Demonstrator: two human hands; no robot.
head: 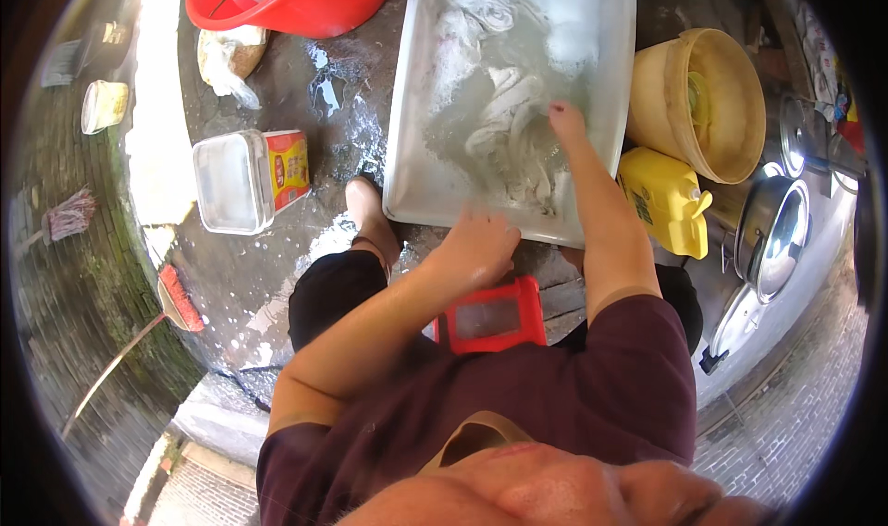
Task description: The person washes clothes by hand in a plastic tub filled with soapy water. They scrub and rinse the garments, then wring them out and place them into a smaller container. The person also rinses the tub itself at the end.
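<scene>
A large white plastic tub [402, 172] holds cloudy, sudsy water in front of me. Wet white cloth [510, 103] lies bunched in it, partly under the water. My right hand [567, 122] is over the tub's right half, its fingers curled closed at the cloth's edge. Over the near rim hovers my left hand [482, 245], slightly blurred, fingers bent downward and their tips hard to make out. White foam [572, 23] covers the water at the far end.
Left of the tub are a red basin [305, 5], a plastic bag [229, 61] and a clear plastic box [232, 182]. A yellow bucket [666, 103], yellow jug [666, 200] and metal pot [770, 234] stand right. A broom [179, 300] lies left; a red object [496, 314] sits between my legs.
</scene>
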